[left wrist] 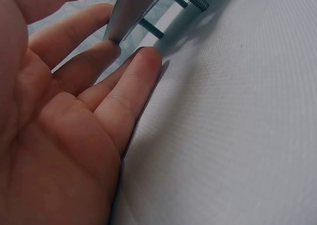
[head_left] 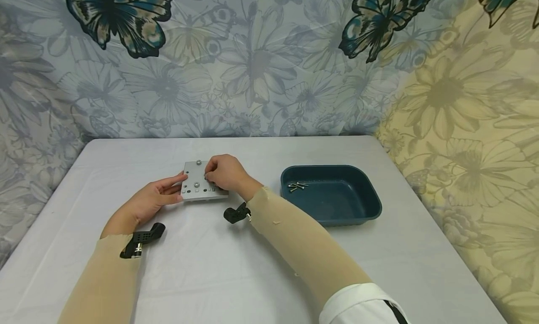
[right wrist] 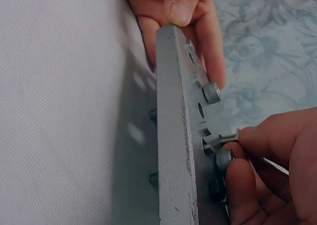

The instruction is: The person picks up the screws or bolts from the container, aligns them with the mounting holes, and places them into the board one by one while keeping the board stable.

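A silver metal plate (head_left: 193,175) with holes and several bolts lies over the table left of centre. My left hand (head_left: 147,203) holds its left edge between thumb and fingers. At the plate's face, my right hand (head_left: 229,175) pinches a small thin screw (right wrist: 229,139), its tip close to the surface. A socket-head bolt (right wrist: 211,93) stands out from the same face, and a dark hex-head bolt (right wrist: 216,189) sits lower. Threaded bolt ends (left wrist: 151,28) stick out from the underside. How deep the screw sits in a hole cannot be told.
Right of the plate stands a dark blue tray (head_left: 349,222), with several loose screws (head_left: 298,186) at its left end. A white cloth (head_left: 202,277) covers the table. A floral curtain hangs behind. A black wrist camera is on each forearm.
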Tool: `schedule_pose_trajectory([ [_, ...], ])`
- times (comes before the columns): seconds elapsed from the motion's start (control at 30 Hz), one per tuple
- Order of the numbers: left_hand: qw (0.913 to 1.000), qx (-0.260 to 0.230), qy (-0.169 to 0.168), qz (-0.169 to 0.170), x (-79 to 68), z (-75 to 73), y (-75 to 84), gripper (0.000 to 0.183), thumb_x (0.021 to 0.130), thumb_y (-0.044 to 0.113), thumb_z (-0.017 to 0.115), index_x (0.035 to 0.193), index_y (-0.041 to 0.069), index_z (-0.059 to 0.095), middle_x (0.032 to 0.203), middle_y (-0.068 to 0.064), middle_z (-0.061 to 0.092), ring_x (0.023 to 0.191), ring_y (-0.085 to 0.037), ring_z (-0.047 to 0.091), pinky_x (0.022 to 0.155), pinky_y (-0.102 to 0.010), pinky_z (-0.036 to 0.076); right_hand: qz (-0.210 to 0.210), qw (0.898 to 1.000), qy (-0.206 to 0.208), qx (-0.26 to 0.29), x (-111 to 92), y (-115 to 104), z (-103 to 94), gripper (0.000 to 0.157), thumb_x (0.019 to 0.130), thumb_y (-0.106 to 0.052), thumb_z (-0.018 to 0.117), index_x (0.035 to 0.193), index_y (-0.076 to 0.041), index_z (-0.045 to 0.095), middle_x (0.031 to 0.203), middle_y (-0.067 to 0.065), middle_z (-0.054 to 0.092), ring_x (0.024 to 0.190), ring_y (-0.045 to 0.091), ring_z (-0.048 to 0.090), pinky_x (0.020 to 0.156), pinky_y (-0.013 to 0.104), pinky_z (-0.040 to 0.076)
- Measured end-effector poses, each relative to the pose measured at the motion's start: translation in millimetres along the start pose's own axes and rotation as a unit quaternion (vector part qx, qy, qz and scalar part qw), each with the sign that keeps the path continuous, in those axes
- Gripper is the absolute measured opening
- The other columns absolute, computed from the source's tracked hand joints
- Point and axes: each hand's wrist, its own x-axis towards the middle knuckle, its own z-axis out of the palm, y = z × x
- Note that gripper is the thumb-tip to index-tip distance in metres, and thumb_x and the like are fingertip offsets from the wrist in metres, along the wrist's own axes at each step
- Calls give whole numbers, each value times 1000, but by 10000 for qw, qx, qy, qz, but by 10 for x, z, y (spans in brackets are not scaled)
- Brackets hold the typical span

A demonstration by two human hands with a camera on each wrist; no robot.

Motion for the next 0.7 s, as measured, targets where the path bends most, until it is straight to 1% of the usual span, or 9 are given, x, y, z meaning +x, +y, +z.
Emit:
schedule_pose_trajectory([
  [0.1, 10000, 31, 43, -48, 11, 2, -4, 76, 91, 8, 74, 155, 2, 34, 165, -8, 13, 145, -34, 26, 94, -16, 44, 32, 9999, -21, 121, -12, -2, -10, 8, 93, -16, 71, 86, -17, 69, 77, -6, 64, 65, 9, 60, 59, 23, 49],
  [0.27, 10000, 70, 33, -16, 22, -2, -25, 76, 91, 8, 74, 155, 1, 33, 165, -10, 12, 144, -35, 25, 94, -16, 44, 213, 9967, 0, 788, -54, -5, -35, 6, 94, -14, 70, 88, -13, 70, 79, -3, 66, 64, 11, 61, 57, 26, 51],
  [0.37, 10000, 56, 41, -15, 19, 0, -26, 76, 91, 8, 74, 155, 2, 33, 165, -10, 13, 144, -35, 26, 94, -17, 44, 436, 9871, 119, 1533, -64, 7, -54, 4, 94, -12, 68, 92, -10, 72, 81, 0, 68, 67, 14, 63, 59, 27, 52],
  [0.43, 10000, 48, 59, -44, 19, -3, -29, 76, 90, 9, 74, 155, 2, 34, 164, -8, 14, 144, -34, 27, 94, -17, 44, 629, 9721, 253, 2247, -60, 16, -79, 8, 94, -10, 68, 98, -5, 72, 86, 2, 69, 72, 15, 66, 63, 28, 54],
  [0.47, 10000, 42, 54, -52, 17, -5, -27, 76, 90, 9, 75, 155, 2, 34, 164, -8, 14, 144, -33, 27, 94, -17, 44, 734, 9612, 316, 2640, -56, 21, -97, 11, 94, -10, 67, 101, -3, 72, 89, 3, 69, 75, 15, 67, 66, 28, 55],
  [0.53, 9999, 34, 73, -83, 17, -6, -26, 77, 90, 10, 75, 155, 3, 35, 164, -7, 15, 144, -32, 27, 95, -16, 43, 949, 9286, 437, 3560, -54, 19, -151, 17, 95, -10, 67, 108, -1, 71, 96, 5, 70, 82, 17, 69, 72, 29, 57],
  [0.6, 9999, 52, 76, -93, 17, -8, -23, 77, 90, 10, 75, 155, 3, 35, 165, -6, 15, 145, -32, 27, 95, -16, 43, 1152, 8820, 505, 4541, -62, 13, -226, 22, 95, -11, 67, 114, -1, 68, 105, 7, 69, 92, 20, 70, 79, 32, 57],
  [0.63, 9999, 53, 78, -100, 18, -8, -23, 77, 90, 10, 76, 155, 3, 35, 165, -6, 15, 145, -32, 27, 95, -16, 43, 1216, 8560, 517, 4998, -73, 15, -270, 24, 95, -13, 67, 116, -2, 67, 109, 8, 69, 96, 22, 70, 82, 34, 56],
  [0.7, 9999, 60, 70, -86, 19, -4, -18, 77, 90, 10, 75, 155, 3, 34, 165, -6, 14, 145, -32, 26, 95, -16, 43, 1268, 7972, 525, 5880, -109, 19, -377, 28, 97, -18, 66, 121, -3, 65, 116, 12, 68, 104, 29, 68, 89, 39, 54],
])
